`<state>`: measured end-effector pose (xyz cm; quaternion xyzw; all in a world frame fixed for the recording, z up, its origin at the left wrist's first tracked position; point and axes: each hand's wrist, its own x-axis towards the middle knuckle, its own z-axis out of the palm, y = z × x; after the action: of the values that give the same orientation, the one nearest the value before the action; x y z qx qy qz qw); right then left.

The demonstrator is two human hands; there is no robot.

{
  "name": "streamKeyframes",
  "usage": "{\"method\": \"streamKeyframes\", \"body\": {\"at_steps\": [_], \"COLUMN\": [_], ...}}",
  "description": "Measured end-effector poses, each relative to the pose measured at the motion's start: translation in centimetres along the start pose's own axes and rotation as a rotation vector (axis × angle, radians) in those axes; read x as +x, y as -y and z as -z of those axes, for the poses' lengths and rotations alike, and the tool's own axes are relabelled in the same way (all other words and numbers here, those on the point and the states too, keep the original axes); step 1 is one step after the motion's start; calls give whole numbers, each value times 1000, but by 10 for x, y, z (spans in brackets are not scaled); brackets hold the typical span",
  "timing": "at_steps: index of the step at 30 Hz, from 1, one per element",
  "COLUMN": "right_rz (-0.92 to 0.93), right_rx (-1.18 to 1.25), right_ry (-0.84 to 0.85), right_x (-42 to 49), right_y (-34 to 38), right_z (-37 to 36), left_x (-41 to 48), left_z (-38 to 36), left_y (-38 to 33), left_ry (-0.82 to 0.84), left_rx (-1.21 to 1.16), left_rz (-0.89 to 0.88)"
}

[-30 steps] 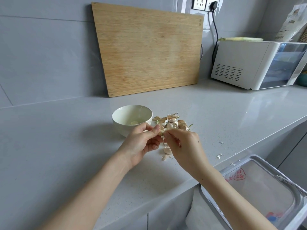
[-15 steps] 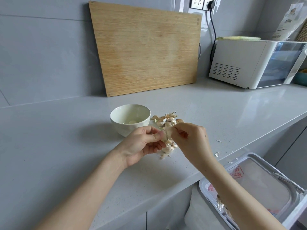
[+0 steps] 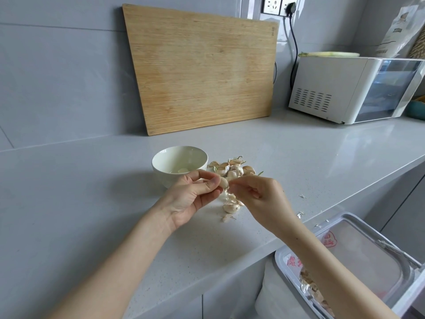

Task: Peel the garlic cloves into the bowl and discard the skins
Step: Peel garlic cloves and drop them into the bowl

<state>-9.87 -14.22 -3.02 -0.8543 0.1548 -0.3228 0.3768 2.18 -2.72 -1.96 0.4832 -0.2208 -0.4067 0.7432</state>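
Fingers (image 3: 212, 183) of my left hand (image 3: 190, 201) pinch one garlic clove (image 3: 223, 182). My right hand (image 3: 259, 199) pinches the same clove's other end, fingers curled. Under both hands: one loose clove (image 3: 231, 207) on the counter (image 3: 92, 203). Beyond: one bowl (image 3: 161, 161) holding one peeled clove (image 3: 182, 170). Just beside the bowl is a pile (image 3: 232, 168), too bunched to count.

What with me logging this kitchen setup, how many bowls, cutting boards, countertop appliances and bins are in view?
Bowl: 1
Cutting board: 1
Countertop appliance: 1
Bin: 1
Total: 4
Garlic cloves: heaped together, no sure count, left out of the total.
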Motion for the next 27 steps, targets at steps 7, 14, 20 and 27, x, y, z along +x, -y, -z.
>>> {"method": "streamKeyframes", "body": {"at_steps": [7, 14, 20, 27], "right_rz": [15, 226, 398, 505], "right_rx": [32, -114, -234, -492], "right_ry": [-35, -117, -196, -193], "right_x": [-2, 1, 0, 2], "right_y": [3, -5, -5, -9], "right_z": [-5, -13, -18, -22], "left_x": [1, 4, 4, 3], "left_z": [1, 3, 2, -1], "left_y": [2, 4, 4, 3], "left_ry": [-17, -60, -82, -89], "left_rx": [-14, 5, 11, -42], "left_rz": [-23, -18, -13, 23]}}
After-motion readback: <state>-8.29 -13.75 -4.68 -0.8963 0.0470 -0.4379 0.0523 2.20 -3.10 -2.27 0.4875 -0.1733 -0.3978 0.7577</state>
